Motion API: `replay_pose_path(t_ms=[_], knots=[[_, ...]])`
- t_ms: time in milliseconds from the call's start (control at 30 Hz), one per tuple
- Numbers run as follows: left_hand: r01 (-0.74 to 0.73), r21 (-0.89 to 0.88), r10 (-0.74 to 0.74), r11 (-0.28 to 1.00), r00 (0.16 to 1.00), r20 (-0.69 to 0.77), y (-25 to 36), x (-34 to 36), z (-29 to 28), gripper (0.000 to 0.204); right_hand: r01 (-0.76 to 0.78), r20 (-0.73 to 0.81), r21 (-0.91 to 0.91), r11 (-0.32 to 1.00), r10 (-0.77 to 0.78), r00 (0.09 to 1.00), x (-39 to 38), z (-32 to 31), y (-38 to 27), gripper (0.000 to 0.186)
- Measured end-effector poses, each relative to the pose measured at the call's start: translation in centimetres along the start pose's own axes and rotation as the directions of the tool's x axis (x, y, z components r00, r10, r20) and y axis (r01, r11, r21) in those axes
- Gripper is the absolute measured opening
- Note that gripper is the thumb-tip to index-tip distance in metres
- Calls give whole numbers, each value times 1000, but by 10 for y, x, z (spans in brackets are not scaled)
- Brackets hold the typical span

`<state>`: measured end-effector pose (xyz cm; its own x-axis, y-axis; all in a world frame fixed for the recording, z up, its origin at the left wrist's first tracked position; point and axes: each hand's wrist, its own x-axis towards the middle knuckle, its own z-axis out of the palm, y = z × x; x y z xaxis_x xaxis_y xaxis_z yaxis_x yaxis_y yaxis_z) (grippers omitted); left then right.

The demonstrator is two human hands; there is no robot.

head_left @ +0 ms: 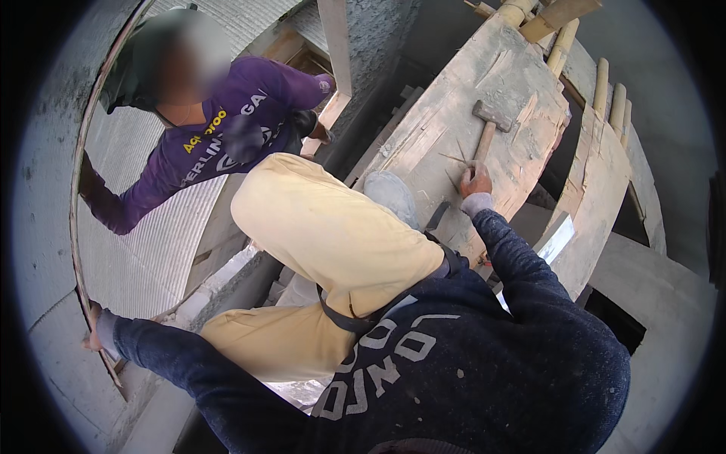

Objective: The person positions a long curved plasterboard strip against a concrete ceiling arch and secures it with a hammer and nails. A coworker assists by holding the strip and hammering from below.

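Note:
My right hand [476, 180] is closed around the lower end of the handle of a hammer [493, 116]. The hammer's blocky head rests over a rough, dusty plywood board [431, 144]. A few thin nails [454, 158] stick out beside my fingers; whether I grip them or they lie on the board, I cannot tell. At the far left, my left hand [94, 331] has its fingers curled at the edge of a large grey panel [54, 250], which stands upright. My bent knee, in pale yellow trousers, comes between my two arms.
A co-worker in a purple shirt [234, 125] stands at upper left, one arm reaching to the panel's edge. Corrugated sheets [166, 250] lie behind. Bamboo poles [601, 87] and a second board [594, 181] are at right, with dark gaps between. A wooden post [335, 45] rises near a concrete wall.

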<state>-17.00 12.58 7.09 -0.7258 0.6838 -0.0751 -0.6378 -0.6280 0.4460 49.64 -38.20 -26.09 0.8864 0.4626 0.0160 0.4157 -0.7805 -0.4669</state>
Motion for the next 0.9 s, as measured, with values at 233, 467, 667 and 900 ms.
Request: replay_pose_path(t_ms=[233,467,667,900], knots=[[47,-136,-43,990,999,31,4,5,-9,78,9,318,-319,948,98,943,-18,5,1,26],[25,13,-23,1000,990,-136,-16,-16,-1,69,45,423,-500,865,198,884,-25,-10,-35,29],[-349,502,375,791,926,53,-22,-32,-21,66,40,429,-526,849,224,875,-15,1,-37,31],[-270,283,266,920,962,56,-5,40,-47,72,-91,341,-447,890,264,902,-10,12,-52,32]])
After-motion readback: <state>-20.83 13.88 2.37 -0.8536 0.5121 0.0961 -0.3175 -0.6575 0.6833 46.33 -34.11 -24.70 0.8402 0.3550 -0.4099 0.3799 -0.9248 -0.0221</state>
